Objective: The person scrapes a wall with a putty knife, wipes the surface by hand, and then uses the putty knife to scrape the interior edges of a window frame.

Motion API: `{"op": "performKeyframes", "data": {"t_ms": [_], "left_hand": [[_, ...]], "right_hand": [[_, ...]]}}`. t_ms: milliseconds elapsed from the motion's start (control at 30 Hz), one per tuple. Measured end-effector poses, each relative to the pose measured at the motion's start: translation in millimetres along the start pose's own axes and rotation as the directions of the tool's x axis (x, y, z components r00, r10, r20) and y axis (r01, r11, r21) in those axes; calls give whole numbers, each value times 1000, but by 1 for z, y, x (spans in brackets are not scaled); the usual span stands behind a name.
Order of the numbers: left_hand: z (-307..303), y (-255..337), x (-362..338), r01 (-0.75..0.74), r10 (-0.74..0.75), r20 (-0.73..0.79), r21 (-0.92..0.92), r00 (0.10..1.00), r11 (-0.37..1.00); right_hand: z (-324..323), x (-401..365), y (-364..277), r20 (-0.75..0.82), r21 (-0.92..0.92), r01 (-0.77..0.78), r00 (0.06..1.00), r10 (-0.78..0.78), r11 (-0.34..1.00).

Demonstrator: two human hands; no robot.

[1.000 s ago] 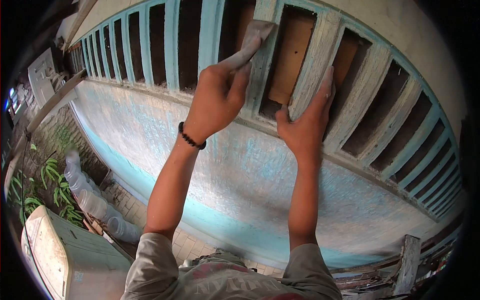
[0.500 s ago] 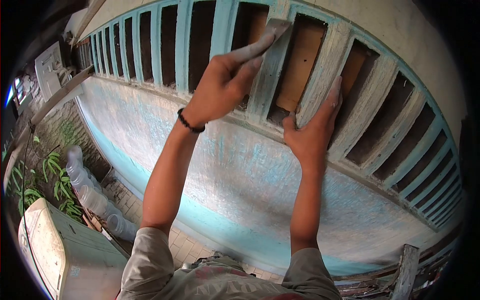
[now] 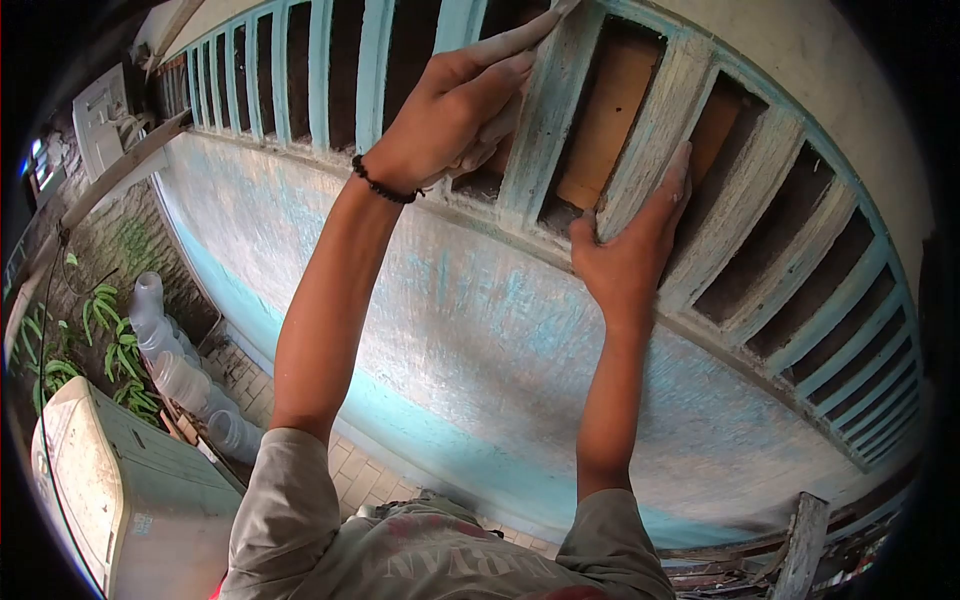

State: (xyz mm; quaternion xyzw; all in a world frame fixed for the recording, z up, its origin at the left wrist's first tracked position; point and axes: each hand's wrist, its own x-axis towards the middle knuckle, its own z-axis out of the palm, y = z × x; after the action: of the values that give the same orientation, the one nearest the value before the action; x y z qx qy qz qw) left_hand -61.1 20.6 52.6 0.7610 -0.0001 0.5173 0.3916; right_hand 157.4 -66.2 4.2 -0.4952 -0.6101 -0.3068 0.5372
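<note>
My left hand (image 3: 455, 120), with a dark beaded bracelet at the wrist, is closed around a scraper (image 3: 568, 6). Only a bit of its flat blade shows at the top edge; the handle is hidden in my fingers. The index finger stretches along the tool, against a worn blue slat (image 3: 548, 120) of the vent grille. My right hand (image 3: 632, 245) grips the neighbouring slat (image 3: 655, 125), which has bare, greyish patches. Its thumb is on the left side and its fingers reach into the gap on the right. Both hands have pale dust on the fingertips.
Below the grille runs a wall (image 3: 450, 320) with patchy blue paint. Brown board (image 3: 605, 110) shows behind some gaps. At lower left stand a white cabinet-like box (image 3: 150, 490), stacked clear plastic cups (image 3: 180, 380) and green plants (image 3: 125, 350). A wooden post (image 3: 805, 545) rises at lower right.
My left hand has moved up slightly with the scraper, whose blade now mostly leaves the top of the view. My right hand stays on its slat.
</note>
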Motion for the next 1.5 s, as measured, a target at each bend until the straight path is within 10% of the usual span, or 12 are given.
{"op": "performKeyframes", "data": {"t_ms": [467,933,1000,1100,1500], "left_hand": [[-16,-31,-11,169,-52,211,-583,976,795],[16,-41,-16,18,5,41,-542,999,840],[19,-44,-25,-26,23,-81,-41,996,999],[36,-39,-19,-134,253,-208,460,945,878],[42,-14,-5,-149,358,-151,715,921,683]], "right_hand": [[2,-1,-1,-3,23,-24,1000,24,999],[0,1,8,-13,39,17,1000,-17,999],[1,1,7,-16,39,15,1000,-15,999],[0,0,2,-3,53,-37,999,37,998],[2,1,-2,-18,48,-33,999,34,998]]}}
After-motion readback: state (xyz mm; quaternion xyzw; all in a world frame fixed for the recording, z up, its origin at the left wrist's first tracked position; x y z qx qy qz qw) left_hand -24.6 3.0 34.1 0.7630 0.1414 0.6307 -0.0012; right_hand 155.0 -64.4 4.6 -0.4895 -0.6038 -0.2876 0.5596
